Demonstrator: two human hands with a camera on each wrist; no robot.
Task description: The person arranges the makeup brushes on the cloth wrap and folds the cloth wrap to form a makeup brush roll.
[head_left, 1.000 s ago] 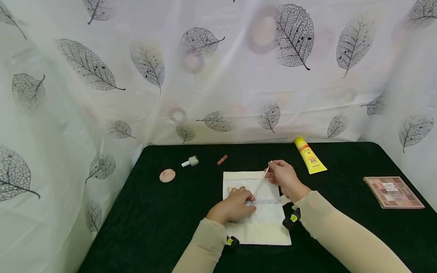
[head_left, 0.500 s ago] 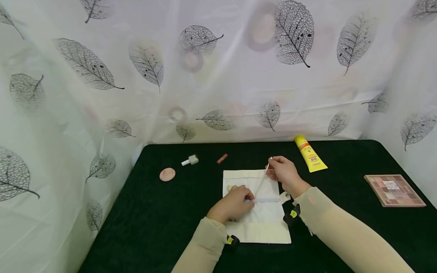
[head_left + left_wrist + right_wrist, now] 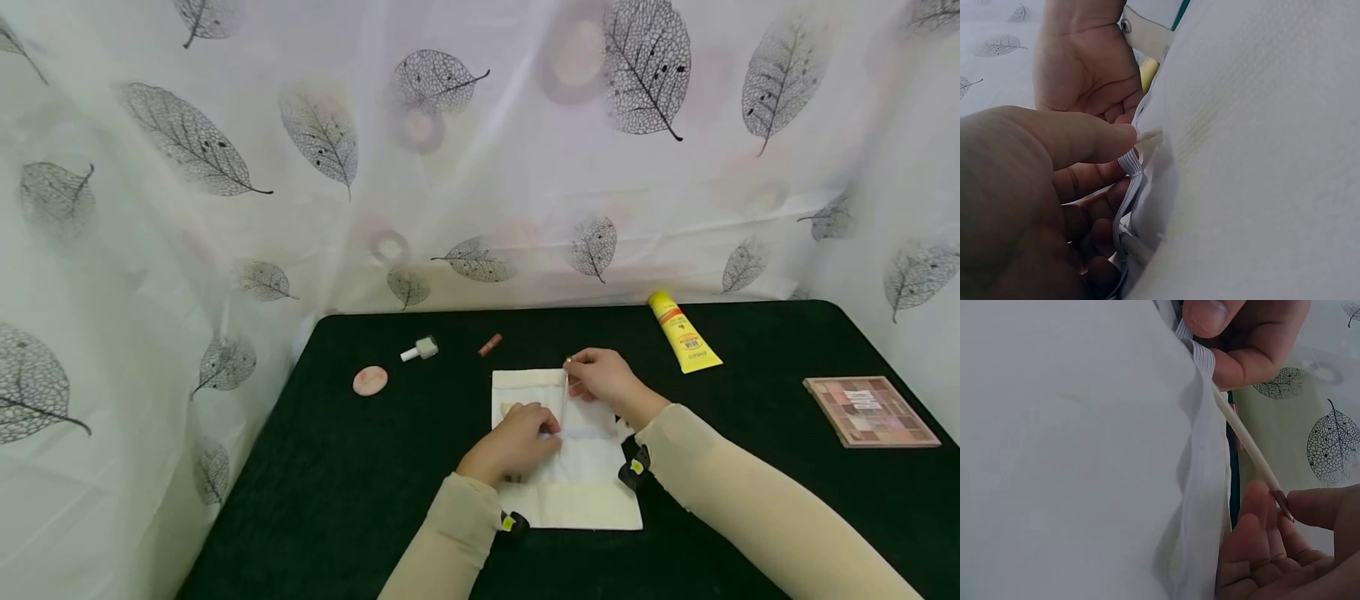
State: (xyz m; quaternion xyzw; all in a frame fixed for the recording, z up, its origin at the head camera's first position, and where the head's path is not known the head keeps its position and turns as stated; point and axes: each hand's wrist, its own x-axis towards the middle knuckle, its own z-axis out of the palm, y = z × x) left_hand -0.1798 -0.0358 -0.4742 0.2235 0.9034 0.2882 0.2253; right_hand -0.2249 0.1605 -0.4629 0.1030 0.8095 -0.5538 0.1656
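A white fabric case (image 3: 570,500) lies unfolded on the dark table, with a white elastic band (image 3: 1205,359) across it. My right hand (image 3: 611,383) pinches the brown pointed tip of a slim cream stick (image 3: 1247,440) between thumb and fingers, over the far part of the case. The stick slants down to the band. My left hand (image 3: 517,442) rests over the case's left half; in the left wrist view its thumb and fingers pinch the elastic band (image 3: 1129,164) around the stick's other end (image 3: 1149,135).
Farther back lie a round pink compact (image 3: 370,381), a nail polish bottle (image 3: 424,347), a small reddish-brown tube (image 3: 490,344) and a yellow squeeze tube (image 3: 684,333). An eyeshadow palette (image 3: 872,412) is at the right. A leaf-printed curtain (image 3: 487,167) surrounds the table.
My right hand has moved left with the stick, which now stands more upright in the head view. The left hand has stayed nearly still at the band.
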